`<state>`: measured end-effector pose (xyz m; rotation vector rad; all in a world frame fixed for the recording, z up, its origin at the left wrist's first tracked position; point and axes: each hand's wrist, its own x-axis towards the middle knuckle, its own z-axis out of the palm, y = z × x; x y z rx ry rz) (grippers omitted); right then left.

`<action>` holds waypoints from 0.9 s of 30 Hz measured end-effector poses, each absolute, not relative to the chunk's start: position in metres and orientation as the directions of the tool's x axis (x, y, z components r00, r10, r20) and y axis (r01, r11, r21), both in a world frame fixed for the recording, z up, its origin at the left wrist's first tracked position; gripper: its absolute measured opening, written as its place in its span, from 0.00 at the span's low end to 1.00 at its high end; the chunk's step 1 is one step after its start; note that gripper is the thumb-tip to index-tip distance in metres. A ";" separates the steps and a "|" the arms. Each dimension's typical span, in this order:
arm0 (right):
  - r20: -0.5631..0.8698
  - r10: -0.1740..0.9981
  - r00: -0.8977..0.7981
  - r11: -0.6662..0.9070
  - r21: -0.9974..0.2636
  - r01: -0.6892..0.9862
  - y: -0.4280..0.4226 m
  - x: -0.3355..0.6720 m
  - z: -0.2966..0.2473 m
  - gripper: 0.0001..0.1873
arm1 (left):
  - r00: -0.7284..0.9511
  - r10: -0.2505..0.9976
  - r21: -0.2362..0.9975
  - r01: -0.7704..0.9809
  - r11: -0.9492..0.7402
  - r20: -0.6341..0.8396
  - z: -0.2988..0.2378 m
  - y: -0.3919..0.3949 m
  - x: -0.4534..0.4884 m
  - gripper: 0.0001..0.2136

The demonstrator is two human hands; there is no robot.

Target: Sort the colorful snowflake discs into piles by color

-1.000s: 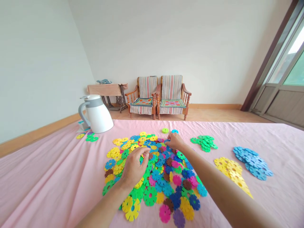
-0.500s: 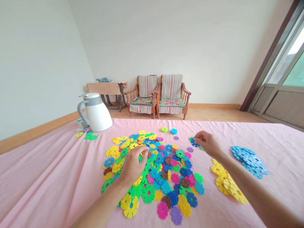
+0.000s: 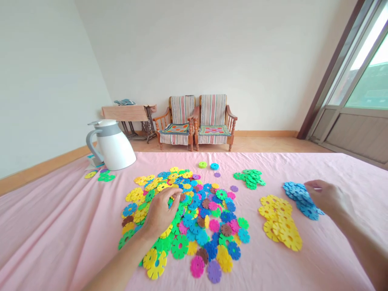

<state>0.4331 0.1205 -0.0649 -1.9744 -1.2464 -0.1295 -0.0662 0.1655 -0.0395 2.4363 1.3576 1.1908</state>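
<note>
My left hand (image 3: 162, 210) hovers over or rests on a mixed pile of flower-shaped notched plastic discs (image 3: 194, 234). Its fingers are loosely curled, with a gap to the thumb and nothing visible between them. My right hand (image 3: 330, 200) is at the right, its fingertips pinched together at the edge of a light blue disc pile (image 3: 298, 194). Whatever lies in that pinch is hidden. Beside the blue pile is a group of yellow discs (image 3: 280, 222). Farther back, green discs (image 3: 251, 178) lie overlapping.
A white and grey jug (image 3: 117, 147) stands at the left on the pink cloth (image 3: 75, 226), with a few discs (image 3: 106, 176) near it. Single purple discs (image 3: 234, 188) and small stacks (image 3: 214, 166) lie behind the pile. Two wooden armchairs (image 3: 212, 117) stand beyond the table.
My right hand has moved right, from the green discs, where it held a dark blue disc, to the light blue pile. My left hand stays over the mixed pile. The view has turned slightly right.
</note>
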 end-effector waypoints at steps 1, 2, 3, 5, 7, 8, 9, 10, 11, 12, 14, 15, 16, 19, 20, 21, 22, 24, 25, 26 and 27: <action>0.473 0.723 0.503 -0.211 -0.543 0.813 0.122 0.423 -0.063 0.09 | 0.298 0.760 0.437 0.673 -0.596 0.578 -0.040 0.165 -0.066 0.08; 0.476 0.731 0.489 -0.203 -0.532 0.822 0.124 0.410 -0.061 0.11 | 0.304 0.760 0.437 0.671 -0.599 0.574 -0.040 0.164 -0.066 0.08; 0.477 0.750 0.459 -0.178 -0.522 0.834 0.127 0.394 -0.059 0.11 | 0.314 0.760 0.436 0.668 -0.602 0.569 -0.040 0.164 -0.066 0.08; 0.469 0.821 0.325 -0.057 -0.499 0.864 0.133 0.356 -0.055 0.12 | 0.328 0.760 0.435 0.665 -0.608 0.561 -0.041 0.164 -0.066 0.08; 0.452 0.879 0.152 0.090 -0.471 0.877 0.138 0.315 -0.051 0.12 | 0.332 0.760 0.432 0.666 -0.608 0.559 -0.041 0.165 -0.065 0.08; 0.447 0.891 0.079 0.152 -0.457 0.876 0.140 0.295 -0.050 0.12 | 0.331 0.759 0.430 0.667 -0.609 0.560 -0.041 0.165 -0.065 0.08; 0.442 0.897 0.017 0.202 -0.443 0.873 0.142 0.277 -0.049 0.11 | 0.327 0.759 0.430 0.668 -0.608 0.564 -0.040 0.166 -0.065 0.08; 0.435 0.900 -0.036 0.242 -0.429 0.870 0.143 0.261 -0.048 0.10 | 0.322 0.759 0.431 0.669 -0.606 0.566 -0.040 0.166 -0.065 0.08; 0.425 0.902 -0.081 0.273 -0.414 0.868 0.145 0.248 -0.047 0.09 | 0.319 0.759 0.432 0.670 -0.604 0.568 -0.040 0.166 -0.065 0.08; 0.413 0.903 -0.114 0.293 -0.401 0.868 0.147 0.238 -0.046 0.09 | 0.314 0.759 0.433 0.671 -0.602 0.570 -0.039 0.166 -0.065 0.08; 0.387 0.910 -0.152 0.307 -0.378 0.874 0.152 0.223 -0.045 0.10 | 0.309 0.760 0.432 0.674 -0.599 0.571 -0.039 0.165 -0.066 0.08; 0.373 0.914 -0.158 0.302 -0.369 0.879 0.155 0.219 -0.044 0.11 | 0.308 0.760 0.431 0.676 -0.598 0.572 -0.039 0.165 -0.066 0.08; 0.360 0.919 -0.158 0.293 -0.360 0.885 0.157 0.215 -0.044 0.12 | 0.309 0.760 0.428 0.678 -0.598 0.572 -0.038 0.164 -0.066 0.08; 0.330 0.932 -0.147 0.263 -0.340 0.903 0.163 0.209 -0.045 0.13 | 0.312 0.757 0.419 0.682 -0.599 0.574 -0.038 0.164 -0.066 0.08; 0.323 0.935 -0.143 0.255 -0.336 0.907 0.164 0.208 -0.046 0.12 | 0.313 0.756 0.418 0.682 -0.600 0.574 -0.038 0.164 -0.066 0.08; 0.318 0.938 -0.139 0.248 -0.335 0.909 0.165 0.208 -0.046 0.11 | 0.312 0.757 0.419 0.682 -0.599 0.574 -0.038 0.164 -0.066 0.08; 0.314 0.940 -0.133 0.241 -0.337 0.910 0.166 0.207 -0.047 0.10 | 0.310 0.758 0.422 0.681 -0.598 0.574 -0.038 0.164 -0.066 0.08; 0.309 0.943 -0.119 0.230 -0.352 0.907 0.167 0.206 -0.049 0.08 | 0.309 0.760 0.428 0.677 -0.598 0.572 -0.038 0.163 -0.065 0.08; 0.310 0.944 -0.110 0.225 -0.365 0.903 0.167 0.206 -0.049 0.07 | 0.311 0.759 0.431 0.674 -0.600 0.572 -0.038 0.163 -0.065 0.08; 0.312 0.945 -0.101 0.222 -0.381 0.898 0.167 0.205 -0.050 0.06 | 0.312 0.758 0.432 0.671 -0.602 0.572 -0.038 0.163 -0.065 0.08; 0.314 0.945 -0.092 0.220 -0.400 0.890 0.168 0.205 -0.051 0.05 | 0.313 0.757 0.433 0.668 -0.605 0.574 -0.038 0.163 -0.065 0.08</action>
